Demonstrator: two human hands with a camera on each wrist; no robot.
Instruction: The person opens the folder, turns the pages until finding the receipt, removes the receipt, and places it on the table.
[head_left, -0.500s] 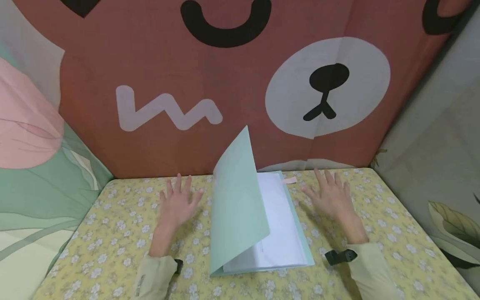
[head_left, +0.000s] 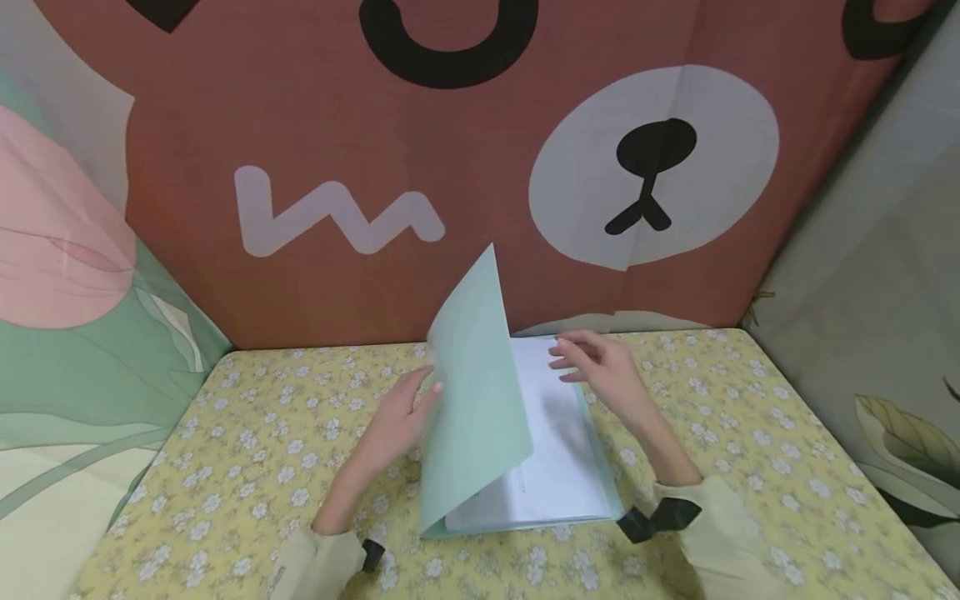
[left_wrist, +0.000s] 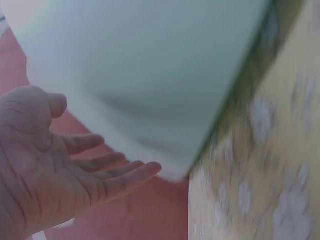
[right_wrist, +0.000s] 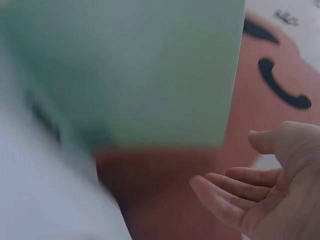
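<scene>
A pale green paper folder (head_left: 476,400) stands partly open on the table, its front cover raised at a slant. Inside lie white sheets (head_left: 558,467), showing to the right of the cover. My left hand (head_left: 393,421) is beside the outer face of the cover, thumb and fingers extended; in the left wrist view the fingers are spread and hold nothing. Over the upper right part of the sheets hovers my right hand (head_left: 603,371), its fingers loosely bent. The right wrist view shows that hand's fingers (right_wrist: 240,195) apart from the green cover.
A yellow cloth with white flowers (head_left: 247,467) covers the table. Behind it hangs a reddish-brown curtain (head_left: 337,292) with a cartoon bear print, close to the table's back edge. Printed fabric also hangs at left and right.
Both hands have moved inward: the left to the cover's outer side, the right from beside the folder to above the sheets. The folder's cover stands nearly as before.
</scene>
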